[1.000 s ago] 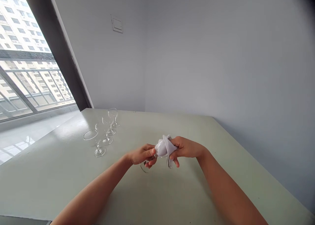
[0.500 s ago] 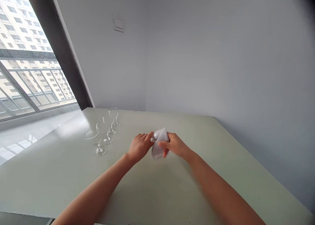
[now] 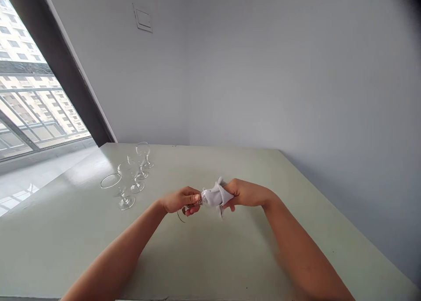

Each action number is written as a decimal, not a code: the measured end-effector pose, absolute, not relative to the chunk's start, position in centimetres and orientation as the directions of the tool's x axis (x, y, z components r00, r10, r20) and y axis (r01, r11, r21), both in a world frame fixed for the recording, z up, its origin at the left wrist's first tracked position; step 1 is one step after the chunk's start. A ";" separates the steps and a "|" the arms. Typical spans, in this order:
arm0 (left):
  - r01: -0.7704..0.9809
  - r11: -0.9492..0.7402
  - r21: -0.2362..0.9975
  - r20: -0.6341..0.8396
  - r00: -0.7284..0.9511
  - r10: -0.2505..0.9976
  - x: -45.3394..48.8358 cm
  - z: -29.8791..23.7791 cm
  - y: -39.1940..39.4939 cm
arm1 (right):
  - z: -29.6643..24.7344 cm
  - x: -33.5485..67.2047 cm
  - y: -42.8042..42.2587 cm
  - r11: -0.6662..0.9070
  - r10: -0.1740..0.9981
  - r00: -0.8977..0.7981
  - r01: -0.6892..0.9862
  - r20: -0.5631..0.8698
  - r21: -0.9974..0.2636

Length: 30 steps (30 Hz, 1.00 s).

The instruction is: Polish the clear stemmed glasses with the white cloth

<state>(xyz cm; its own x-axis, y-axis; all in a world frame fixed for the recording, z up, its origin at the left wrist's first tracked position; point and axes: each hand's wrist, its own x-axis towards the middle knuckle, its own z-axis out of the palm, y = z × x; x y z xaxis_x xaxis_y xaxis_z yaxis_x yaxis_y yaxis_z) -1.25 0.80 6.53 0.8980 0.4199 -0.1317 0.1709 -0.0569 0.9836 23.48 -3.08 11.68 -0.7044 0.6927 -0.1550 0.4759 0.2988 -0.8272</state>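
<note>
Above the pale table, my left hand pinches the stem of a clear stemmed glass lying sideways, its round foot showing below my fingers. A white cloth covers the bowl of the glass, and my right hand is closed around that cloth. Both hands meet in the middle of the view, a little above the tabletop.
A row of several empty stemmed glasses stands upright on the table's left side, nearest one a wide coupe. A window with a dark frame lies to the left. Grey walls close the back and right, with a wall switch.
My hands rose toward the far side with the glass turned, then came back down and level. The glass foot shows again under my left hand. The view has shifted slightly right.
</note>
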 end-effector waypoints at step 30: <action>0.515 -0.420 0.747 0.390 0.173 0.905 1.8 3.1 -0.6 | 5.3 15.9 -1.7 0.024 1.000 -0.003 -0.510 0.029 -0.860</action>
